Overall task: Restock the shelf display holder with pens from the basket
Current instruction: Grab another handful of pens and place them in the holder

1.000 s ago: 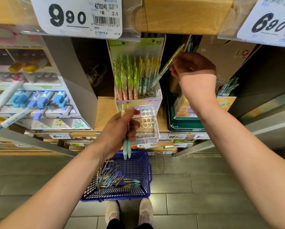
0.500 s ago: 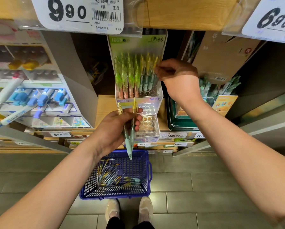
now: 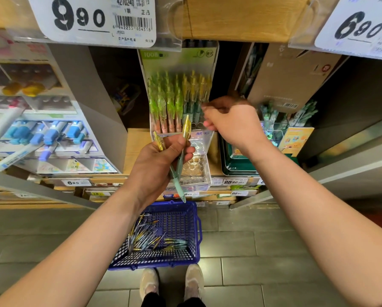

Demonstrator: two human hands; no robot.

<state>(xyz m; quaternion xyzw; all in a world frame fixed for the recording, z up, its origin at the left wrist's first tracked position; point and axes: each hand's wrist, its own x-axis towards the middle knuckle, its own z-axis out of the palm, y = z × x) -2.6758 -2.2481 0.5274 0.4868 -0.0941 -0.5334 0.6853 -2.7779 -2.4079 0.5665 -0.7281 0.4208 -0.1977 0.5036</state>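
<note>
Where the held pens lie from the free grip: the two held pens (image 3: pixel 178 165) sit in the left hand (image 3: pixel 161 160), below and to the left of the right hand (image 3: pixel 232 120), near it but not touching.
Long axis: both pens run nearly upright in the view, with the yellow clip ends up toward the shelf and the teal tips down toward the basket. They splay into a narrow V that closes at the tips.
Match to the target: the pens already standing in the display holder (image 3: pixel 204 135) also have their clip ends up, so in my judgement no flip is needed, only a lift and a drop-in.
Left grip: the fingers and thumb are curled round the two pens at mid-barrel.
Right grip: the fingers are curled at the right edge of the holder's upper row. The hand is blurred, so I cannot tell whether it pinches anything.
Nearer hand: the right hand is closer to the filled upper row. The left hand is in front of the lower clear tiers, where open round slots show.
Remaining stock: loose pens (image 3: pixel 150 238) lie in a heap in the blue basket (image 3: pixel 193 220) on the floor, directly below the left hand.
Likely next step: pass one pen across to the right hand, or seat it straight into a slot.
</note>
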